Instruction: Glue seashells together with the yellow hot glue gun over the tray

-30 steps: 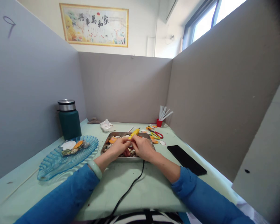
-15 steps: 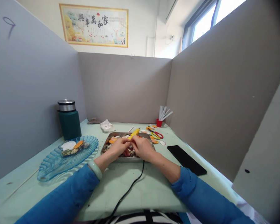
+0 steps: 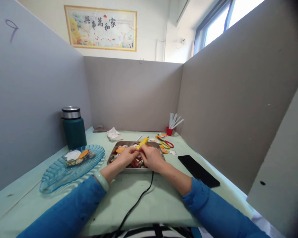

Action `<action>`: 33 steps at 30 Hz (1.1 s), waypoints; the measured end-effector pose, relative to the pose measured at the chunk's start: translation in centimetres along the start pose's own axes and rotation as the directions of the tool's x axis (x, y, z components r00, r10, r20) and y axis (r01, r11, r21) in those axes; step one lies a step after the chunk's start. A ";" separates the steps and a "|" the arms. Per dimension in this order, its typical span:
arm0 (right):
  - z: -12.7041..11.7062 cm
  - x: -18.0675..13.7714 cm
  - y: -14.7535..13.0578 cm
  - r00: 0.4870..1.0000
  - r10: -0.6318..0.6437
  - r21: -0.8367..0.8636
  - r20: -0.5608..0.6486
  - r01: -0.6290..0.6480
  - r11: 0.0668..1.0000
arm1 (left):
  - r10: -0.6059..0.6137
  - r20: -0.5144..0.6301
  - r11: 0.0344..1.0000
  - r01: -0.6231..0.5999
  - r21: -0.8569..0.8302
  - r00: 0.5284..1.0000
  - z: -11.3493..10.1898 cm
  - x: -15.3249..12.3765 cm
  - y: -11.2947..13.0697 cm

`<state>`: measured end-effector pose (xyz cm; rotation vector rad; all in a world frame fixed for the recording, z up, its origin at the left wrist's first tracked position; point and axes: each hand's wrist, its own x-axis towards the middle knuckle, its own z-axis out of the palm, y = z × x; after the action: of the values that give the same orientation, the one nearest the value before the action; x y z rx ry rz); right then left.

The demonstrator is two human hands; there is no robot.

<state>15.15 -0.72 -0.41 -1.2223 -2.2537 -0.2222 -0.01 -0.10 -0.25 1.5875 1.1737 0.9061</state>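
Note:
Over a metal tray [image 3: 161, 162] filled with shells and orange and white pieces, my left hand [image 3: 126, 156] and my right hand [image 3: 151, 157] meet fingertip to fingertip. Both are closed in a pinch; whatever lies between the fingers is too small and hidden to make out. Just beyond the fingertips a yellow glue gun [image 3: 143, 142] rests on the tray, its nozzle pointing away and to the right. Its rear part is hidden by my hands. A black cord [image 3: 139, 198] comes out below my right hand and runs toward me.
At left, a blue shell-shaped plate [image 3: 64, 177] carries several shells; a green flask [image 3: 74, 132] stands behind it. Scissors [image 3: 167, 143], a red cup [image 3: 169, 131] of glue sticks and a black phone-like slab [image 3: 198, 170] are at right. Crumpled white paper [image 3: 114, 134] lies behind. Grey partitions [image 3: 134, 92] enclose the table.
The whole view has shifted very slightly. Both hands stay pinched together over the tray, and the glue gun lies in the same place.

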 end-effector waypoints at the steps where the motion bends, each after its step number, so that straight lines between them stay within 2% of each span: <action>1: 0.0 0.0 0.0 1.000 0.003 0.003 0.005 -0.003 1.000 | 0.001 0.002 1.000 -0.001 -0.004 1.000 0.0 0.0 -0.1; 20: 0.2 0.0 0.2 1.000 -0.022 0.003 -0.003 0.022 1.000 | 0.030 0.020 0.999 -0.030 0.017 0.999 -0.2 0.3 -0.5; 33: 0.2 0.1 0.2 0.999 -0.034 -0.016 -0.010 0.034 0.999 | -0.012 -0.003 0.999 0.012 0.030 1.000 0.0 0.1 0.2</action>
<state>15.17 -0.45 -0.58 -1.1893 -2.2696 -0.2588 0.13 -0.02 -0.05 1.6020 1.2021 0.8871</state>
